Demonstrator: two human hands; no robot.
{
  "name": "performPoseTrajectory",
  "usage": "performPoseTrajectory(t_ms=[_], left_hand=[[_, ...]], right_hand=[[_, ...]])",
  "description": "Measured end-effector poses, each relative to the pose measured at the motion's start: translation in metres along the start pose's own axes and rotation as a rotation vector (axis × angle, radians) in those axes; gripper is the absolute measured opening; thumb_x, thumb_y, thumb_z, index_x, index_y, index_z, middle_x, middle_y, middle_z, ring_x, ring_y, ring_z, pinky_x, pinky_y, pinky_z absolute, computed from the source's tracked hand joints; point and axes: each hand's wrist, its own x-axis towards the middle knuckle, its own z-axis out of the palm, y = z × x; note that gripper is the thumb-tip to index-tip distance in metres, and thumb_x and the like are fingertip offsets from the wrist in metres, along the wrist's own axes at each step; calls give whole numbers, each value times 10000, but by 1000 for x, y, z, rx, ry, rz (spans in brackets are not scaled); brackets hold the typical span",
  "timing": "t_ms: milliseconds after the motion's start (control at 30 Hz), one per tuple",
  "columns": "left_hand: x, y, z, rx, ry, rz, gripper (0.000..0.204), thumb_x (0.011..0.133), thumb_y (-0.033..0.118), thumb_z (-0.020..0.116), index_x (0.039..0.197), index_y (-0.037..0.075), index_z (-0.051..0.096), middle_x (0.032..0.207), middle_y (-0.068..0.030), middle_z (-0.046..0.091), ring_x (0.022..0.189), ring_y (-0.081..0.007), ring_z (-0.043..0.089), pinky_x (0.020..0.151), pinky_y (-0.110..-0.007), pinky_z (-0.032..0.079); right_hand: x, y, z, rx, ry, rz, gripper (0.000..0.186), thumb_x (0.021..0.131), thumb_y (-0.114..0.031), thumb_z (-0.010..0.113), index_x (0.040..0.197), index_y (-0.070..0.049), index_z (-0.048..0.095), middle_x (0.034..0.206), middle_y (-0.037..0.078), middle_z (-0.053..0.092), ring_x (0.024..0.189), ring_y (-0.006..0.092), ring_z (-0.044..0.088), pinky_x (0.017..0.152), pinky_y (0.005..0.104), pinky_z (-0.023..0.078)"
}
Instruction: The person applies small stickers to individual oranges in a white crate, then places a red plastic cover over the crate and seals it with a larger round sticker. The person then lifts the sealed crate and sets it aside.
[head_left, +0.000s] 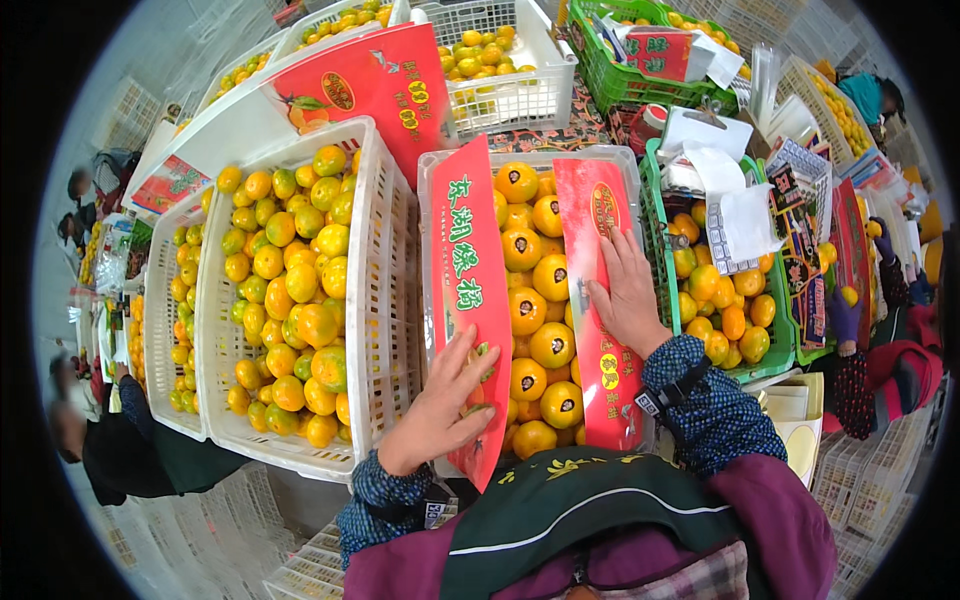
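Directly before me stands a box of oranges (551,345), set in rows, several with a dark round sticker on top. Red printed cardboard panels run along its two long sides. On the near part of the left panel (468,240), which is tilted up, rests my left hand (440,405), its fingers spread. My right hand (632,290) lies with outstretched fingers on the right panel (610,395), which covers the oranges on that side. Beneath the box, the pale rim of a crate (600,153) shows at the far side. Neither hand is closed round anything.
A white crate (385,290) heaped with loose yellow-green oranges stands close on the left. To the right is a green crate (660,215) with oranges, papers and a small basket. Another white crate (515,95) and red cardboard sheets (375,95) are behind. Co-workers are at both sides.
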Motion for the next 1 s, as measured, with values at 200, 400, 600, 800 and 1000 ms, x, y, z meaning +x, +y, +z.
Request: performPoseTrajectory(t_ms=[200, 400, 600, 800, 1000], left_hand=[[-24, 9, 3, 82, -169, -93, 673, 931, 163, 722, 1559, 61, 501, 1689, -224, 319, 1550, -408, 308, 1255, -495, 283], [49, -31, 2, 276, 302, 12, 649, 985, 172, 673, 1564, 0, 436, 1678, -263, 311, 1536, -461, 298, 1261, -504, 278], [120, -52, 16, 643, 276, 69, 692, 1001, 242, 667, 1600, 20, 401, 1702, -273, 259, 1580, -490, 203, 1281, -546, 219], [157, -62, 21, 757, 291, 77, 703, 1013, 284, 634, 1611, 13, 382, 1708, -260, 263, 1583, -468, 214, 1288, -550, 205], [199, -84, 15, 831, 334, 115, 680, 1095, 359, 491, 1641, -4, 310, 1710, -266, 260, 1589, -453, 218, 1298, -528, 175]], right_hand=[[-3, 1, 3, 21, 9, 32, 759, 981, -340, 681, 1596, -9, 383, 1666, 237, 339, 1569, 436, 277, 1241, 589, 264], [-5, 5, 6, 37, 12, 66, 766, 978, -357, 683, 1601, -26, 385, 1676, 211, 337, 1579, 412, 268, 1250, 598, 255], [-6, 6, 6, 40, -8, 86, 768, 988, -390, 656, 1608, -30, 381, 1685, 204, 328, 1592, 398, 245, 1257, 608, 236], [-5, 3, 1, 36, 4, 96, 715, 992, -408, 632, 1565, -20, 453, 1675, 221, 340, 1585, 402, 249, 1236, 619, 252], [-7, 5, 10, -13, 67, 61, 700, 990, -422, 626, 1545, -18, 486, 1655, 217, 374, 1564, 401, 283, 1214, 607, 289]])
